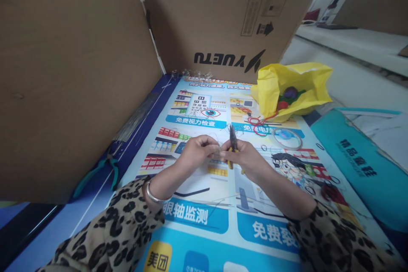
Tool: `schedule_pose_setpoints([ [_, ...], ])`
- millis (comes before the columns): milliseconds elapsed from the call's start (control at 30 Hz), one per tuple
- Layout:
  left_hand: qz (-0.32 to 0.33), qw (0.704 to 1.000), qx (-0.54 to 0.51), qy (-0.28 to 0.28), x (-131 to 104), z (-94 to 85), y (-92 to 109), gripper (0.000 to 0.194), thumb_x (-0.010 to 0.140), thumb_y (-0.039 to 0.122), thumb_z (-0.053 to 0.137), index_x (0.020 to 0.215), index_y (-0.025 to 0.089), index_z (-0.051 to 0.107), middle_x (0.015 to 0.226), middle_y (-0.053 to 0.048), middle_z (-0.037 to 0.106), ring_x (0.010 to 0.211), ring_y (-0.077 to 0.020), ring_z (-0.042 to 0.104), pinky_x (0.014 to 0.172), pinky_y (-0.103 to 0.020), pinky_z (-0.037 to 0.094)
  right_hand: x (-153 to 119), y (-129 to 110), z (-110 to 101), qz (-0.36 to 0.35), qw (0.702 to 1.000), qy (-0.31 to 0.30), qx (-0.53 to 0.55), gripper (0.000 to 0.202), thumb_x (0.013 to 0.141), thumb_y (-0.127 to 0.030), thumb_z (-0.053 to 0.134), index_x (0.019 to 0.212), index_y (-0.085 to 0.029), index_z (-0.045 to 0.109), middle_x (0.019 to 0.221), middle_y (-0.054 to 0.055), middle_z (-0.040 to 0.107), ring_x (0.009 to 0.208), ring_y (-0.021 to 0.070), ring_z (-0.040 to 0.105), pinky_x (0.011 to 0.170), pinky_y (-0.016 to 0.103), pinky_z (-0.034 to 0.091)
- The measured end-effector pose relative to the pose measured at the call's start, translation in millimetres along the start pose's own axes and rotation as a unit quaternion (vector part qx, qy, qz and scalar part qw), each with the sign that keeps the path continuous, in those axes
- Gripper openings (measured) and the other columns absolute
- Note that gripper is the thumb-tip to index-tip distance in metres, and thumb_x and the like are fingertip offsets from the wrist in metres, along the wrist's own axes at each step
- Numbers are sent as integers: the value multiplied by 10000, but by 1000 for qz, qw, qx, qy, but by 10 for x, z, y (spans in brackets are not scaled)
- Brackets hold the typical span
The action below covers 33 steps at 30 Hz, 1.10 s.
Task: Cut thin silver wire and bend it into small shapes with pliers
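Note:
My left hand [198,152] is closed in a pinch, its fingertips meeting those of my right hand over the poster. A thin wire [218,146], hard to make out, runs between the fingertips. My right hand [245,156] is shut around needle-nose pliers [233,138] with dark jaws and yellow handles. The jaws point away from me, above the fingers, and do not touch the wire clearly. Part of the handles is hidden by the fingers. Faint wire strands lie on the poster just beyond both hands.
Cardboard panels [204,12] stand at the left and back. Teal-handled pliers [98,172] lie left, near a bundle of thin wires [137,117]. A yellow bag [293,93] holding coloured balls, red cord [259,127], a tape roll [287,139] and a teal box [360,165] are right.

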<state>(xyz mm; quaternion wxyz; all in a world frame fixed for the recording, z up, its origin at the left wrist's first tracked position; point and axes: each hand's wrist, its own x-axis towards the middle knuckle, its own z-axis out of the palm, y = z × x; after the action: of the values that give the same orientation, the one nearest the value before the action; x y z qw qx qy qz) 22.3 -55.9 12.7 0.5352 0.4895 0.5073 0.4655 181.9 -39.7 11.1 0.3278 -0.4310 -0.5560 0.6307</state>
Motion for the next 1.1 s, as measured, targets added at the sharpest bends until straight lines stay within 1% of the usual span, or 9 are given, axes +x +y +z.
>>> schedule_pose_setpoints([
  [233,3,999,-30,12,-12,33,-42,89,667,216,613,668,135,576,600,15,559,545,-85,511,568,-223,408,-6,42,26,-4,1000,-1,-3,239,628,-334,679,710,-178,516,555,-31,550,512,96,490,479,227,385],
  [367,15,999,-47,16,-23,49,-48,101,676,223,608,655,135,563,592,28,529,538,-73,479,556,-211,392,-13,-73,-16,9,995,-4,-101,220,680,-376,616,734,-174,546,564,-14,575,486,100,482,469,232,365],
  [467,23,998,-54,21,-30,48,-45,119,683,246,610,665,136,568,602,28,520,534,-70,461,539,-207,384,-7,-184,-58,-9,985,2,-175,206,697,-374,588,717,-170,573,582,-1,597,542,117,520,516,239,378],
  [600,23,998,-57,29,-39,43,-38,150,685,277,618,707,132,591,660,11,547,568,-78,481,540,-208,403,-18,-209,-54,-2,990,-9,-138,214,683,-377,595,697,-167,557,578,0,595,559,119,525,530,239,381],
  [800,33,999,-31,23,-12,50,-88,154,709,286,596,727,134,585,664,7,557,570,-88,503,561,-227,428,-7,-55,9,9,996,1,-92,249,667,-405,610,712,-170,542,547,-14,560,510,107,483,471,235,354],
  [867,47,998,10,33,-17,42,-82,131,715,268,585,735,138,585,673,3,565,604,-99,519,597,-237,435,9,-31,22,10,995,11,-97,239,664,-393,611,717,-173,536,544,-18,554,507,109,481,472,238,358],
  [933,79,993,75,48,-53,21,-49,143,697,235,602,807,144,604,780,-22,599,710,-123,543,667,-255,443,17,-40,33,2,994,21,-111,213,671,-371,602,713,-174,533,543,-19,555,518,110,490,500,243,372],
  [1033,96,986,127,51,-156,-22,5,335,672,220,625,1000,158,591,998,-69,598,821,-148,550,721,-279,450,-3,-96,48,-11,991,11,-137,174,671,-334,589,700,-169,542,533,-18,562,535,112,506,539,247,385],
  [1100,69,990,115,34,-229,-46,12,313,711,252,590,1009,158,595,940,-68,615,783,-146,558,689,-274,456,-32,-129,57,-5,989,-21,-149,162,666,-319,583,698,-164,551,526,-17,565,519,110,499,522,241,377],
])
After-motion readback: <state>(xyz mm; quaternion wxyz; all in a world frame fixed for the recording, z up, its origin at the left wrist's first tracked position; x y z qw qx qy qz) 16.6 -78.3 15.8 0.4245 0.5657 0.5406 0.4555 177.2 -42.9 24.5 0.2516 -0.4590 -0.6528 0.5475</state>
